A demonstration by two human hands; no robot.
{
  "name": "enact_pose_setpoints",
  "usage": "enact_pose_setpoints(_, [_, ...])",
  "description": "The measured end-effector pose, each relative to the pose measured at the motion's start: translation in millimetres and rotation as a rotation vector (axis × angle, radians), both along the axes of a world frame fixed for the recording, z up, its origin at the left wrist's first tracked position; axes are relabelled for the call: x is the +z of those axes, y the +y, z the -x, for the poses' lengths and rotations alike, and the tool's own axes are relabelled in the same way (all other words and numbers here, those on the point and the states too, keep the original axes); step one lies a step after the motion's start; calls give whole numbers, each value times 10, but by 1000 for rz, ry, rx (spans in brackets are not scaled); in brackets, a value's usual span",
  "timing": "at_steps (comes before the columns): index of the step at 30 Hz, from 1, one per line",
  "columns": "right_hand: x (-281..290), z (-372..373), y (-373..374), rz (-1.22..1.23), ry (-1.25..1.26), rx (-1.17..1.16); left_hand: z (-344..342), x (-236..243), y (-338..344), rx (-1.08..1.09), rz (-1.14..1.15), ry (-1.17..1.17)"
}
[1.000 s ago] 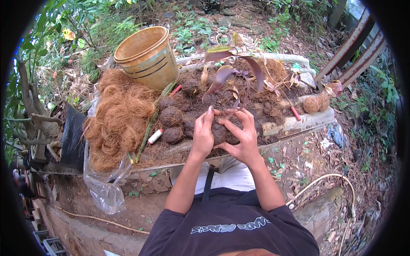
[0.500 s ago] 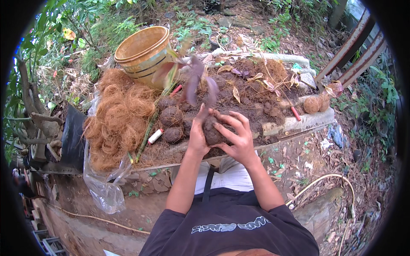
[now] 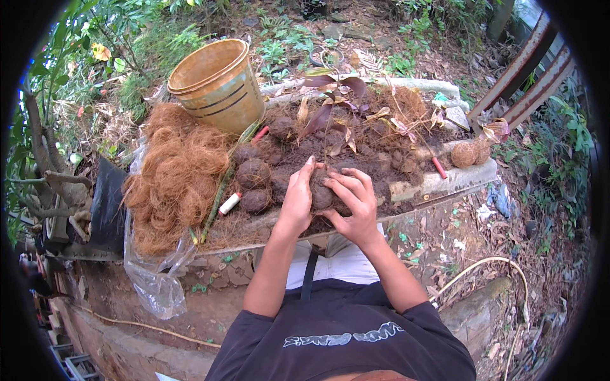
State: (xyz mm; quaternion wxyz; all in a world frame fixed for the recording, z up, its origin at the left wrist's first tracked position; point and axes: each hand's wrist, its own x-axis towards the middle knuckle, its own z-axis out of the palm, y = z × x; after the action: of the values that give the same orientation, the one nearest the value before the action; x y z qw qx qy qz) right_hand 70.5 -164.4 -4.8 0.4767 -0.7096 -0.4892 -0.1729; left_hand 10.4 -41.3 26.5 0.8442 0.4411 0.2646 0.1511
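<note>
A dark, rounded soil ball (image 3: 321,197) sits between my two hands over the near edge of the work slab. My left hand (image 3: 297,202) is cupped along its left side. My right hand (image 3: 356,206) curls its fingers over the right side, thumb toward me. From the ball's far side a plant with long purple-brown leaves (image 3: 318,120) leans away over the loose dark soil (image 3: 381,166); its stem base is partly hidden by my fingers. Several more soil balls (image 3: 255,200) lie left of my left hand, near a white thread spool (image 3: 230,203).
Brown coconut fibre (image 3: 175,181) is heaped at the left, with a large yellowish bucket (image 3: 222,101) behind it. A green stalk (image 3: 219,197) lies beside the fibre. Toward the right are a red stick-like piece (image 3: 439,168) and a fibre-wrapped ball (image 3: 467,154). Clear plastic (image 3: 159,292) hangs off the slab.
The plant's leaves, blurred and nearer my hands before, now lie farther away and slightly right. The soil ball has turned a little in my hands, which stay around it.
</note>
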Motion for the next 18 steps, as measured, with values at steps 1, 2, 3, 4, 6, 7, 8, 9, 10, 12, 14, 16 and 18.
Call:
enact_pose_setpoints(1, [29,6,-8,1,65,8,18,25,3,-35,-3,-30])
enact_pose_setpoints(2, [84,23,-22,3,131,17,29,36,11,-71,-6,-59])
enact_pose_setpoints(3, [122,35,-29,3,197,26,31,-3,36,-79,-62,-71])
enact_pose_setpoints(4, [134,30,-33,45,129,30,27,-78,67,-87,-118,-82])
enact_pose_setpoints(6, [150,6,-45,129,-6,37,32,-89,74,-115,-170,-79])
enact_pose_setpoints(7, [175,-4,-45,107,-11,32,49,-30,56,-137,-166,-66])
enact_pose_setpoints(8, [210,-15,-44,83,-15,26,59,5,45,-158,-162,-52])
enact_pose_setpoints(9, [234,-28,-49,60,-22,20,57,18,43,-150,-140,-102])
enact_pose_setpoints(10, [122,-66,-46,36,22,106,57,29,47,-143,-118,-151])
enact_pose_setpoints(12, [70,-54,-60,21,0,111,70,5,109,-192,-79,-228])
enact_pose_setpoints(14, [37,-49,-88,-15,-46,114,85,-25,121,-216,-117,-271])
enact_pose_setpoints(16, [-11,-20,-83,-94,-55,137,110,-171,102,-160,-109,-317])
enact_pose_setpoints(18, [13,-6,-36,-66,-114,77,64,-236,-15,-89,232,-449])
